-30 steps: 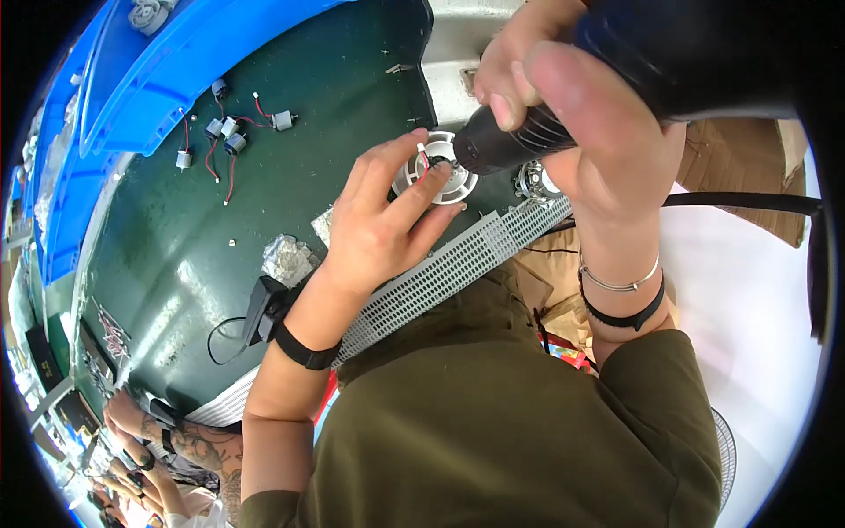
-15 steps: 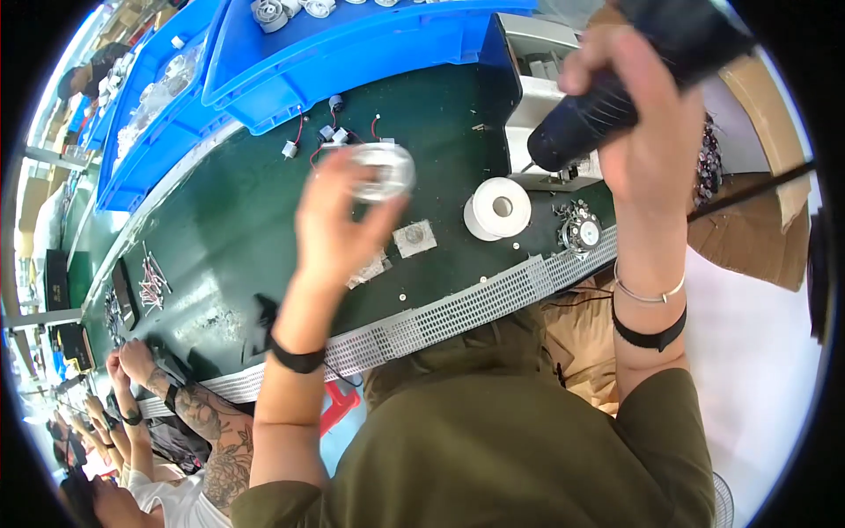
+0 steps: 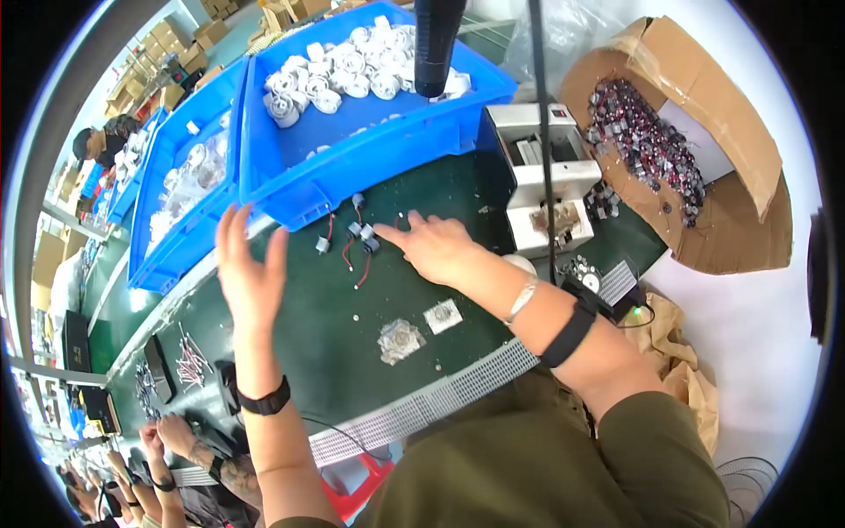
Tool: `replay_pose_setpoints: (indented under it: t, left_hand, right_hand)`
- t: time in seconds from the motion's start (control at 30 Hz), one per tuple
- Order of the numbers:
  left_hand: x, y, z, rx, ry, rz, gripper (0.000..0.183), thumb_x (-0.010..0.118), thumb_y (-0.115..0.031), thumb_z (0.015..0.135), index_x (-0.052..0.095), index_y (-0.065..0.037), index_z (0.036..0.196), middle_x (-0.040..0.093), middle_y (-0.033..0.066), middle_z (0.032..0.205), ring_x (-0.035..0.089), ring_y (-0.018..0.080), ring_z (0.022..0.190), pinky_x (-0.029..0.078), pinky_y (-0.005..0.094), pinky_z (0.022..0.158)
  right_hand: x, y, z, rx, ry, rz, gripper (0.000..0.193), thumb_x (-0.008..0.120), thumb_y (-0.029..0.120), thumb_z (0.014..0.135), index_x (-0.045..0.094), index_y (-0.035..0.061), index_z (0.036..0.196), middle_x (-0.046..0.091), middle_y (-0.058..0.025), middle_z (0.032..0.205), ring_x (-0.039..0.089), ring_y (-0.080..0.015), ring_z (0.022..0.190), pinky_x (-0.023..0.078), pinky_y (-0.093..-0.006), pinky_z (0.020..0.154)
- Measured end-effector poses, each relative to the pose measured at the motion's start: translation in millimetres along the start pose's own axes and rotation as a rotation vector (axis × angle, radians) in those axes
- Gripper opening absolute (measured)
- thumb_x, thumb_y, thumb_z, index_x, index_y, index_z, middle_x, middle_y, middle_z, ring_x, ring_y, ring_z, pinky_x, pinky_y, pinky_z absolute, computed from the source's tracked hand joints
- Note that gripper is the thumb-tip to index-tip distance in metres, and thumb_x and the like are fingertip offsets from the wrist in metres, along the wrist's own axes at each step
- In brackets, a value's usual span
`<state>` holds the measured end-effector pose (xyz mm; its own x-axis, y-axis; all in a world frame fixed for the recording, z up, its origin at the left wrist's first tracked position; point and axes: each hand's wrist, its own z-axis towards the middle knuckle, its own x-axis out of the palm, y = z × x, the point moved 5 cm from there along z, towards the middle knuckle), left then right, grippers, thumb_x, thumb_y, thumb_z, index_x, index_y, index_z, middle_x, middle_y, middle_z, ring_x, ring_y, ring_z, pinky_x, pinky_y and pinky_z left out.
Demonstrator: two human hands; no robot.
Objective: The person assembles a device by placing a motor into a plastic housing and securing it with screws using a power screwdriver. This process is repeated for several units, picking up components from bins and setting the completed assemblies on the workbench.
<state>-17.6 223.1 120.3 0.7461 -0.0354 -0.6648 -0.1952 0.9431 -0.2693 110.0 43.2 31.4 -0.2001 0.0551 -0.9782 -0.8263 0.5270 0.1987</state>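
Note:
My left hand [image 3: 251, 273] is raised beside the near corner of the left blue bin, fingers spread and holding nothing. My right hand [image 3: 437, 250] reaches across the green bench with its fingers stretched out and its palm down. Its fingertips are close to a group of small motors [image 3: 371, 244] with red wires; whether they touch one, I cannot tell. Another small motor [image 3: 323, 244] lies to the left of that group. Above the large blue bin hangs a black electric screwdriver [image 3: 435, 53], apart from both hands. My right forearm hides most of a white spool [image 3: 521, 263].
White round parts [image 3: 352, 66] partly fill the large blue bin [image 3: 370, 157]; a second blue bin [image 3: 158, 280] stands left. A white machine [image 3: 553, 180] is at right, near a cardboard box [image 3: 739, 132] of motors. A black cord [image 3: 546, 132] hangs down. A co-worker's hands [image 3: 176, 436] are lower left.
My right hand has let go of the screwdriver and moved left to the motors. My left hand has moved left and no longer holds the clear round part. The view has shifted.

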Motion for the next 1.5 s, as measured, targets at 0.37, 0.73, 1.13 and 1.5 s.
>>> replay_pose_setpoints:
  t: [0.37,0.73,1.13,1.5]
  left_hand:
    - [121,-81,165,0.297,0.318,-0.251,0.035,0.066,-0.021,0.078,0.061,-0.003,0.108,0.063,0.0217,0.104,0.061,0.0375,0.095,0.049,0.0415,0.082]
    - [337,-74,196,0.429,0.702,-1.222,0.043,0.065,-0.032,0.081,0.06,-0.005,0.114,0.062,0.0183,0.111,0.058,0.033,0.102,0.044,0.0388,0.091]
    - [127,-82,75,-0.675,0.797,-1.688,0.048,0.049,-0.033,0.095,0.035,-0.012,0.136,0.061,0.012,0.107,0.064,0.0215,0.077,0.057,0.0343,0.072]
    - [124,-191,-87,-0.113,0.6,-1.229,0.072,0.087,-0.036,0.055,0.057,-0.001,0.11,0.048,0.0228,0.129,0.051,0.033,0.117,0.041,0.0389,0.097]
  right_hand:
    - [-33,-15,-42,-0.129,-0.071,0.564,0.021,0.054,0.007,0.081,0.058,0.0069,0.102,0.056,-0.017,0.098,0.06,-0.0348,0.086,0.051,-0.0403,0.076]
    - [-60,-15,-83,-0.337,-0.269,0.623,0.017,0.065,0.011,0.081,0.061,0.0091,0.098,0.059,-0.0034,0.097,0.062,-0.0236,0.082,0.053,-0.0324,0.071]
    - [-68,-53,-131,-0.219,-0.419,0.928,0.02,0.074,0.003,0.07,0.063,0.004,0.087,0.062,-0.0078,0.087,0.061,-0.0215,0.08,0.05,-0.0291,0.069]
    - [-70,-96,-150,-0.148,-0.642,1.454,0.033,0.065,-0.012,0.076,0.045,0.0014,0.099,0.054,-0.014,0.109,0.057,-0.0169,0.099,0.05,-0.029,0.085]
